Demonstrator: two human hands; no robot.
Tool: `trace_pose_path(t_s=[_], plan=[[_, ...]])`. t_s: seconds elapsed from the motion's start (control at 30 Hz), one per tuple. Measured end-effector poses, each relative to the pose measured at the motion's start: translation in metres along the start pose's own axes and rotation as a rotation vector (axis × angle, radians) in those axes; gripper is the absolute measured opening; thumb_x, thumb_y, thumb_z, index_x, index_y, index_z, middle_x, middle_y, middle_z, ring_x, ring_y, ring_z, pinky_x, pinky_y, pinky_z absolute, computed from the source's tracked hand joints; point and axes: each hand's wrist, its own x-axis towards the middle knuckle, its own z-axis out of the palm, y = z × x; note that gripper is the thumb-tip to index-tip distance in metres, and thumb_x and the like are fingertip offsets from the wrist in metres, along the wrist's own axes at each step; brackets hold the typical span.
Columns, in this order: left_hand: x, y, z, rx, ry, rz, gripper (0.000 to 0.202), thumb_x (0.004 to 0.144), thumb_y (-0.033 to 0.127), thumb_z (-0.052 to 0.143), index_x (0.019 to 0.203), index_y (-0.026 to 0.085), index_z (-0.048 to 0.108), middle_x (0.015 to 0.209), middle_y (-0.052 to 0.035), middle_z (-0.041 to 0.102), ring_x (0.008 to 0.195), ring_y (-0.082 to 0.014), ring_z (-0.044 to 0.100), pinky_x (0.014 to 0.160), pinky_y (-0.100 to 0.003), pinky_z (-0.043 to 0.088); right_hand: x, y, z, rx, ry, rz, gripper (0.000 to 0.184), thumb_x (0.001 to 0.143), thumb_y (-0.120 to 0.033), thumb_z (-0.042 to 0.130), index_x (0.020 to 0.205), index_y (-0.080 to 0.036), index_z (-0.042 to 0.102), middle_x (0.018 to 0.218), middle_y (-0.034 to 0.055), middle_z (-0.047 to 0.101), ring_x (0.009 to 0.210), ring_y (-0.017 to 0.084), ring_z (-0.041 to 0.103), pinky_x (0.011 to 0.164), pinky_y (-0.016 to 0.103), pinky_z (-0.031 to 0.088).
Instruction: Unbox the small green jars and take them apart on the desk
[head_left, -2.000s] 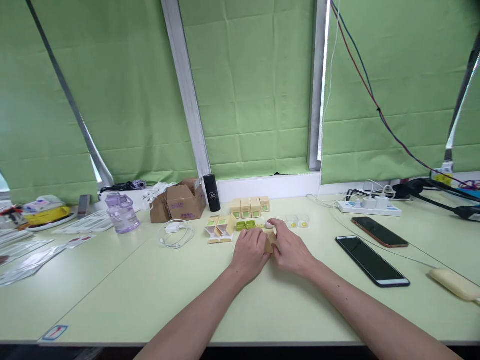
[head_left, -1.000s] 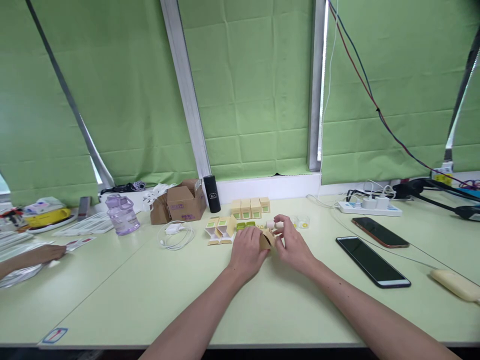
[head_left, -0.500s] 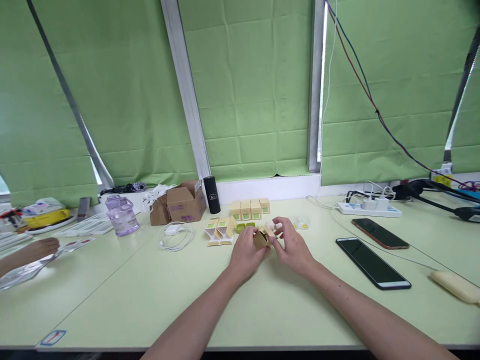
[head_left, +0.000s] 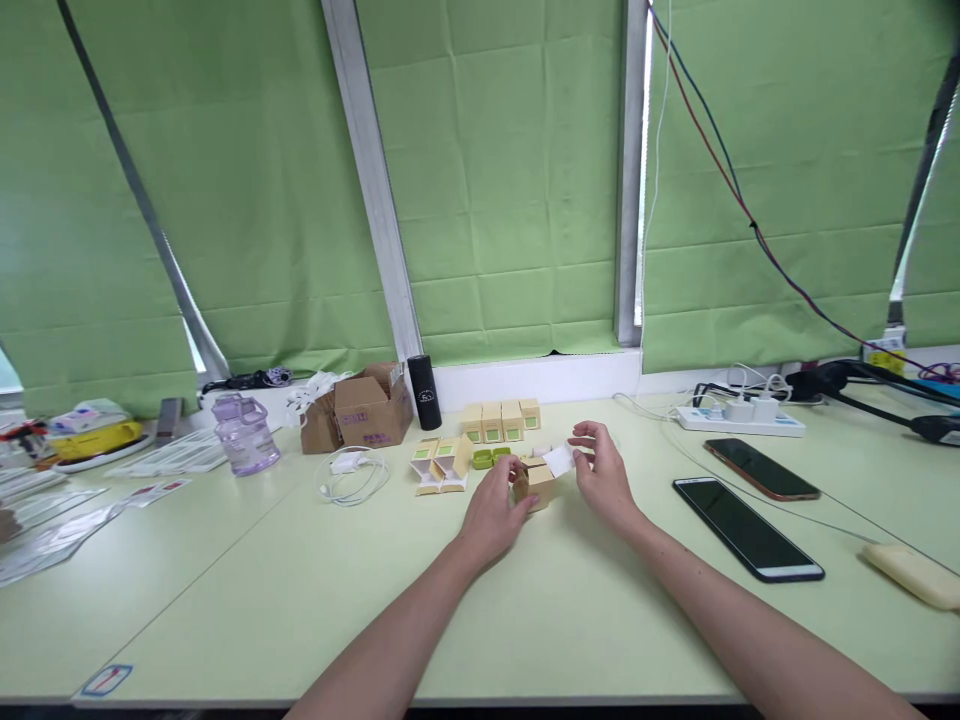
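My left hand (head_left: 491, 510) is closed around a small tan cardboard box (head_left: 540, 485) standing near the table's middle. The box's white-lined flap (head_left: 559, 460) is raised and leans to the right. Right at that flap's edge is my right hand (head_left: 604, 475), its fingers curved and apart; whether a fingertip touches the flap is hard to tell. Behind the box lie green plastic pieces (head_left: 491, 457), and a pale pinkish item there is partly hidden. Two boxes with lifted flaps (head_left: 442, 462) stand to the left. Several shut boxes (head_left: 501, 420) form a row farther back.
Two phones (head_left: 746, 528) and a cream-coloured device (head_left: 911, 573) lie on the right, before a power strip (head_left: 739, 420). A coiled white cable (head_left: 352, 475), a carton (head_left: 371, 405), a black cylinder (head_left: 424, 392) and a purple jug (head_left: 246, 435) stand left. Another person's hand (head_left: 7, 525) shows at the left edge.
The held box has turned, and its white-lined flap now stands out to the right. My right hand has moved right, away from the box's body. The other person's hand has drawn back left.
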Motion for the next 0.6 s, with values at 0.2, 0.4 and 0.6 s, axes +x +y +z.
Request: trace_pose_path(t_s=[0.2,0.4,0.6], plan=[[0.0,-0.001,0.0,0.0,-0.013,0.023,0.04,0.087,0.021,0.068,0.122,0.027,0.05,0.114,-0.0066,0.067,0.102,-0.0241,0.067,0.087,-0.04,0.055,0.0,-0.001,-0.006,-0.135,-0.048,-0.291,0.042,0.084,-0.004,0.041,0.119,-0.024,0.055,0.122,0.0114,0.058,0.109,0.026,0.062,0.093,0.05,0.055],[0.0,-0.005,0.003,-0.008,-0.026,-0.001,0.06,0.085,0.02,0.07,0.139,0.028,0.044,0.121,-0.0093,0.065,0.108,-0.0261,0.066,0.089,-0.043,0.055,-0.001,0.003,-0.003,-0.132,-0.138,-0.411,0.058,0.076,0.004,0.037,0.121,-0.025,0.058,0.124,0.0102,0.061,0.112,0.025,0.062,0.083,0.042,0.059],[-0.001,-0.011,0.009,-0.071,-0.028,0.004,0.069,0.085,0.016,0.069,0.147,0.029,0.04,0.128,-0.0104,0.06,0.114,-0.0248,0.062,0.09,-0.04,0.057,-0.006,-0.004,-0.005,-0.287,-0.263,-0.441,0.048,0.084,0.0,0.043,0.121,-0.025,0.061,0.117,0.0086,0.068,0.109,0.027,0.061,0.088,0.045,0.055]])
